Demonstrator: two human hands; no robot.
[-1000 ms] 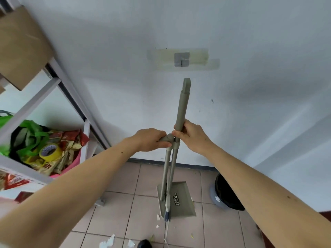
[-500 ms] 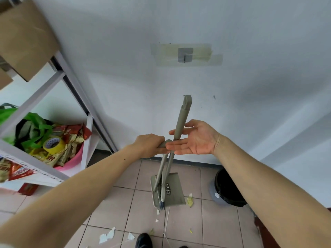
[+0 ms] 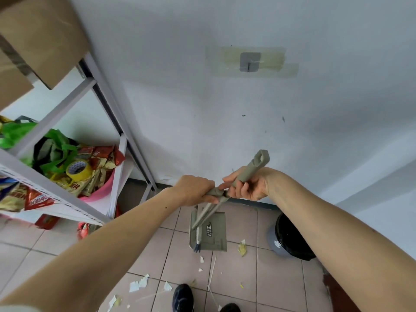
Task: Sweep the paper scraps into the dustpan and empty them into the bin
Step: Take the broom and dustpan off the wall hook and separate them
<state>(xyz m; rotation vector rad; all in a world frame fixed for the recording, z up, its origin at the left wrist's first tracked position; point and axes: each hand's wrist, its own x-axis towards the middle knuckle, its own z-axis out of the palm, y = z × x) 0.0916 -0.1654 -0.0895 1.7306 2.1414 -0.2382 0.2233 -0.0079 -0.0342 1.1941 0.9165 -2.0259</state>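
A grey-green broom and dustpan set hangs in front of me, off the floor. My left hand [image 3: 196, 188] grips the dustpan's handle top [image 3: 215, 192]. My right hand [image 3: 246, 186] is wrapped around the broom handle [image 3: 254, 165], palm up, with the handle's hooked end sticking out above it. The dustpan tray [image 3: 213, 230] dangles below, the broom's blue bristle tip [image 3: 197, 248] clipped against it. White and yellow paper scraps [image 3: 138, 285] lie scattered on the tiled floor [image 3: 258, 284]. A grey bin with a black liner [image 3: 286, 238] stands against the wall at the right.
A white metal shelf rack [image 3: 108, 109] stands at the left, holding a pink basin of snack packets and yellow tape [image 3: 77, 171] and cardboard boxes [image 3: 38, 39]. A wall hook [image 3: 249, 61] is stuck above. My dark shoes [image 3: 183, 297] show at the bottom.
My right hand, open half a second ago, has closed around the broom handle with the palm up. The set has tilted and come lower, away from the wall hook.
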